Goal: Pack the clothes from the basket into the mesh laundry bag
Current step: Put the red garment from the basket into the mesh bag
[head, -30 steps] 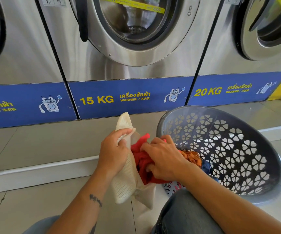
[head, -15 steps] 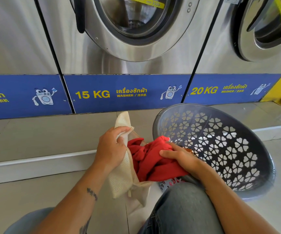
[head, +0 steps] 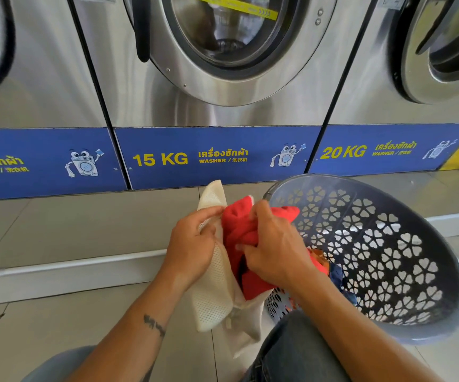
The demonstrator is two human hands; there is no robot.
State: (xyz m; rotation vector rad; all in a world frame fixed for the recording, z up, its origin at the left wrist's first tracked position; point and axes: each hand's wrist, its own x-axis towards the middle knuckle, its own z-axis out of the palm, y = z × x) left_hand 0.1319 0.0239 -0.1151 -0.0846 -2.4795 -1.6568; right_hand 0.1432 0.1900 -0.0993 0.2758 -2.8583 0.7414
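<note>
Left hand (head: 192,244): gripping rim of the cream mesh laundry bag (head: 214,293), holding the mouth open.
Right hand (head: 275,249): clenching the red fabric garment (head: 239,230), pushing it into the bag.
Technique: keeping the rim taut; tucking loose folds below it.
Change: garment is sitting deeper than half a second ago.
Grey perforated plastic basket (head: 388,260): just beside, tilted, holding remaining clothes.

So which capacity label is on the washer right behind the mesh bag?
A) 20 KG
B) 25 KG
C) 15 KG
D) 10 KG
C: the blue panel directly behind the mesh laundry bag reads 15 KG; the 20 KG panel sits further right, behind the basket.
</note>
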